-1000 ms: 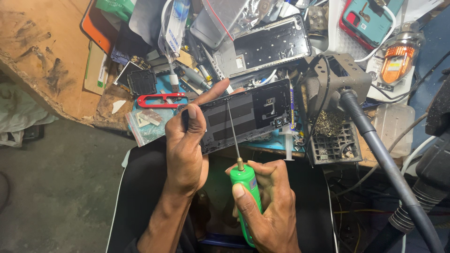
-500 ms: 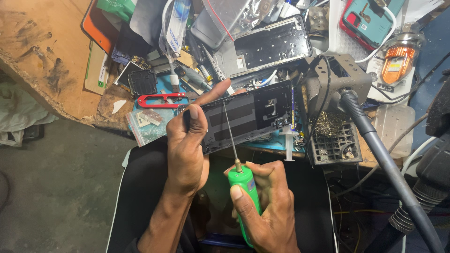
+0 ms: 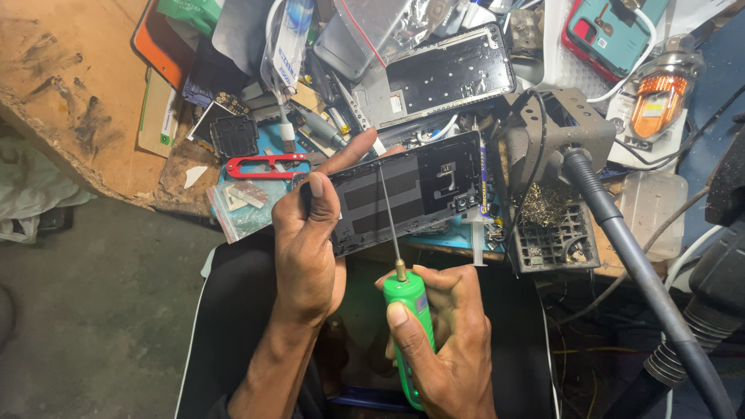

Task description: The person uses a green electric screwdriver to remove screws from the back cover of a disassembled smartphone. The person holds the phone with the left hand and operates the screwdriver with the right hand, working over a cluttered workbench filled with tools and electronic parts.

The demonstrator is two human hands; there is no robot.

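Observation:
My left hand [image 3: 306, 252] grips the left end of an opened dark phone body [image 3: 423, 186], thumb on its top face and fingers wrapped behind it. My right hand [image 3: 450, 341] is closed round a green-handled screwdriver [image 3: 407, 326]. Its thin metal shaft [image 3: 388, 213] runs up and slightly left over the phone's inner face, with the tip near the top edge. The phone sits tilted over the bench's front edge, above my lap.
The bench is crowded: a second phone frame [image 3: 446, 74], red snips [image 3: 268, 165], a small plastic bag of parts [image 3: 244, 203], a metal holder with brass wool [image 3: 555, 225], a grey hose [image 3: 636, 264], an orange-capped bottle [image 3: 660, 101], a teal phone case [image 3: 613, 27].
The screwdriver shaft has shifted a little left across the phone and its tip has moved up towards the top edge. My left hand keeps the same hold.

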